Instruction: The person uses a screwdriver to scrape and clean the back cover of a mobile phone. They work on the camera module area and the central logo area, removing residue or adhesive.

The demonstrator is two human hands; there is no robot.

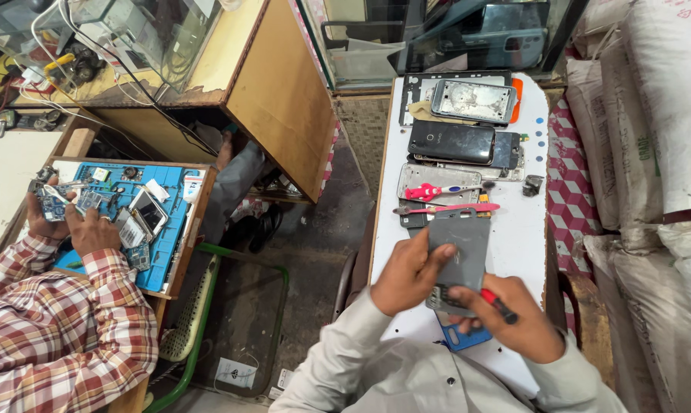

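Head view: at the lower centre of the frame, a grey phone back panel (462, 256) is held over the near end of the white desk (514, 237). The left hand (408, 274) is closed on the panel's left edge, thumb laid across its face. The right hand (514, 317) is at the panel's lower right corner, its grip wrapped around a red-handled screwdriver (498, 305) whose tip cannot be made out. Just below the hands, part of a blue phone case (460, 336) is seen lying on the desk.

Beyond the panel, toward the middle of the frame, a pink-handled tool (446, 208) and a pink toothbrush (437, 191) are laid across a silver phone frame (437, 182). Farther up, a black phone (451, 142) is placed face down, and above it a stripped phone shell (474, 101) is set on an orange piece.

At the lower left of the frame, a second person in a plaid sleeve (62, 336) is seen at another desk with a blue work mat (166, 229), a circuit board (55, 203) held in that person's hands.
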